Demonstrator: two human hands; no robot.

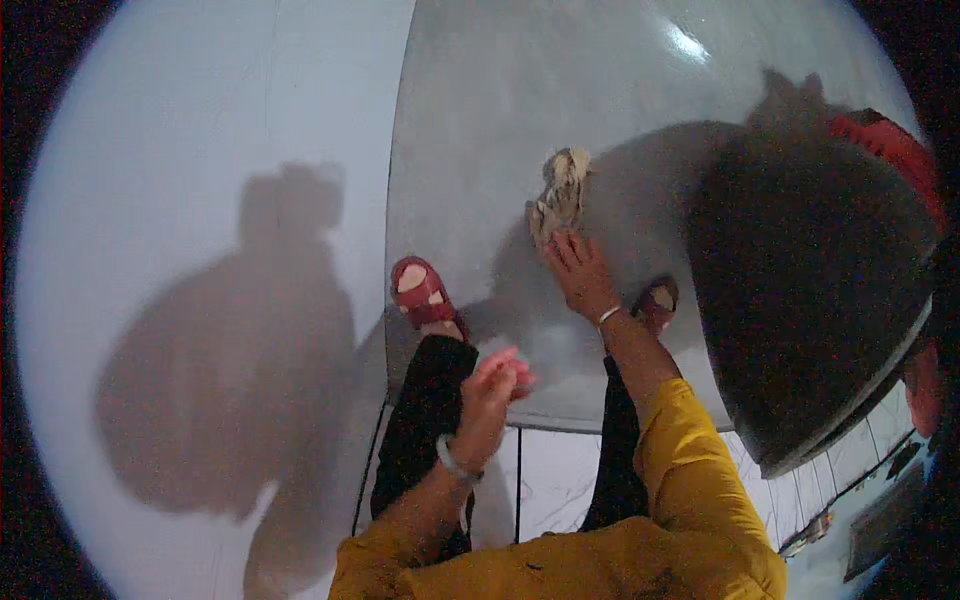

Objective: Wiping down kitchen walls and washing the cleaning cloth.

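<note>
Fingertips of my right hand (580,274) touch the near end of a crumpled beige cloth (561,191), which lies on a smooth grey floor (465,135). The hand is palm down with its fingers extended. My left hand (495,386) is held above the floor near my left leg, slightly blurred, with its fingers bent; whether anything is in it cannot be made out. Both wrists wear light-coloured bands. My feet stand on either side of the cloth's near side, in dark red sandals (427,296).
A pale wall (187,112) borders the floor on the left and bears large shadows. At the right stands a big dark slab-like object (802,300), with red fabric (892,154) behind it. White tiles (555,480) with dark joints lie below the grey floor's near edge.
</note>
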